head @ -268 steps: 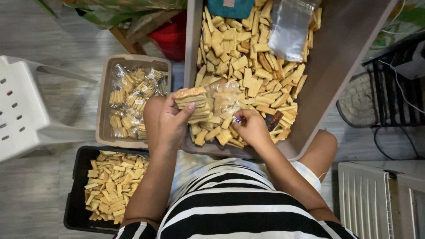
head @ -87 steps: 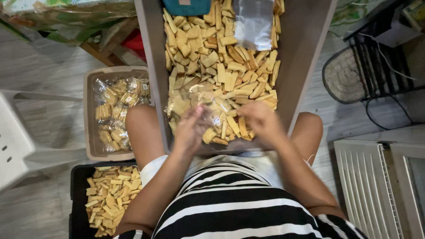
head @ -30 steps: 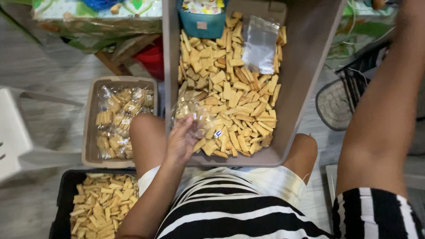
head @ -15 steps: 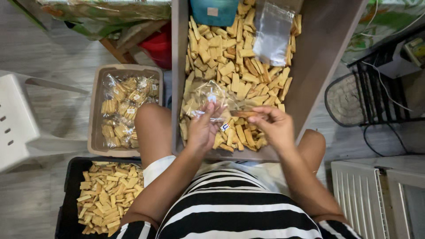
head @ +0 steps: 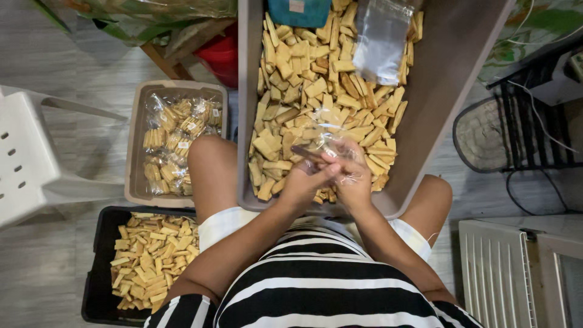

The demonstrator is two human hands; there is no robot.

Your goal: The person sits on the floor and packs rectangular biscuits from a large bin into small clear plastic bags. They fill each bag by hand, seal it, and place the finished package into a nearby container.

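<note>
Your left hand (head: 303, 182) and right hand (head: 352, 179) both pinch a clear bag (head: 331, 143) over the big bin (head: 449, 91) of biscuits (head: 303, 91). Packed bags sit in the tray (head: 135, 152) to your left.

We are looking down at a grey wood-look floor (head: 73, 67), which is carrying most of what is around us. Lying on it at the left are a beige tray (head: 135, 152) holding small clear packets of biscuits and, just beside it nearer to us, a black tray (head: 97, 273) holding loose tan biscuits. A white plastic chair (head: 30, 158) is standing further left. At the right, a black wire stand (head: 528, 115) and a white slatted unit (head: 516, 273) are sitting on the floor. The big grey bin (head: 449, 85) of biscuits is resting across our knees.
</note>
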